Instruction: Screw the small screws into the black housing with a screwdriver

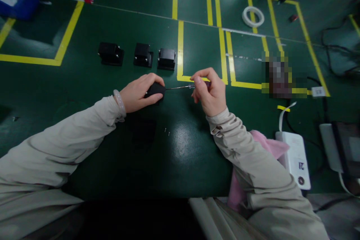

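Observation:
My left hand (pixel 142 92) is closed around a small black block-like part (pixel 156 90), holding it down near the table surface. In my right hand (pixel 208 92) is a screwdriver (pixel 180 87), its handle pinched between the fingers. The thin shaft points left, and its tip meets the right side of the black part. Behind my left hand stand three similar black parts, a left one (pixel 110 53), a middle one (pixel 143 54) and a right one (pixel 166 59), with shiny screw heads at their corners. Two tiny screws (pixel 167 132) lie in front of my hands.
Yellow tape (pixel 180 48) marks rectangles on the green table (pixel 180 168). A roll of white tape (pixel 253 16) lies at the back right. A white power strip (pixel 295 157) and a pink cloth (pixel 267 143) are by my right arm. A blue bin (pixel 26 5) stands far left.

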Motion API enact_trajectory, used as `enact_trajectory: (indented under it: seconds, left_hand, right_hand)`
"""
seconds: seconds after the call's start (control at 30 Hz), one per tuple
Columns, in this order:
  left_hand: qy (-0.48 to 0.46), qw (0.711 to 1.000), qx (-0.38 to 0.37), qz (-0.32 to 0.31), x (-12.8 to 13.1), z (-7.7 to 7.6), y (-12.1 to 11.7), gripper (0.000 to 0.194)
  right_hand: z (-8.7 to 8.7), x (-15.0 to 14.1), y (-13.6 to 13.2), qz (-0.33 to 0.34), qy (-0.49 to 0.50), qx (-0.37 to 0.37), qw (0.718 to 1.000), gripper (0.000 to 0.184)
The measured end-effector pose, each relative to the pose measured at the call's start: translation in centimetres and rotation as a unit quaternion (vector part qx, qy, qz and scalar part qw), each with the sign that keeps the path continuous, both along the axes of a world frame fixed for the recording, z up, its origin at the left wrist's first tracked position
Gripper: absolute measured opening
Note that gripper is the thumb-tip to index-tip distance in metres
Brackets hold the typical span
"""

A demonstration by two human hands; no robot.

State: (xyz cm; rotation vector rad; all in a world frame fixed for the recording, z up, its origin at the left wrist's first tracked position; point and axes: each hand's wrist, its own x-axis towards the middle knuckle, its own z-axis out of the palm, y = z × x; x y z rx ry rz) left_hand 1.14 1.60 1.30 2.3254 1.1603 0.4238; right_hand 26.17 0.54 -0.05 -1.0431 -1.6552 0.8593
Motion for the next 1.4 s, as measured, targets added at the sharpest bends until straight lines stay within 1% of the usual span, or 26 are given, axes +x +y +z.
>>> enact_trajectory:
  seconds: [0.23,0.57,0.77,0.97,1.17,1.4]
  left_hand:
    - [-0.002,1.0,0.006,-0.003,0.03,-0.02,-0.04,0.046]
    - [0.0,1.0,-0.002,-0.003,-0.14,-0.08,0.0,0.047]
    - [-0.002,1.0,0.003,0.001,-0.22,-0.38,0.05,0.046]
    - [-0.005,1.0,-0.003,0.0,-0.09,-0.1,-0.03,0.046]
    - [-0.004,1.0,-0.007,-0.002,-0.02,0.11,-0.01,0.046]
    - [-0.002,1.0,-0.012,-0.001,-0.13,-0.02,-0.01,0.047]
  right_hand:
    - [0.41,-0.07,-0.01,0.012,0.002,0.031,0.999,0.034]
    - [0.27,-0.13,-0.18,-0.007,-0.002,-0.006,1.0,0.032]
    - [0.44,-0.02,-0.07,0.007,-0.021,0.018,1.0,0.035]
    - [0.39,-0.13,-0.17,-0.006,-0.012,-0.009,1.0,0.035]
    - [0.28,-0.14,-0.11,0.008,-0.006,0.031,0.999,0.037]
    - [0.39,-0.08,-0.22,0.0,-0.011,0.001,1.0,0.034]
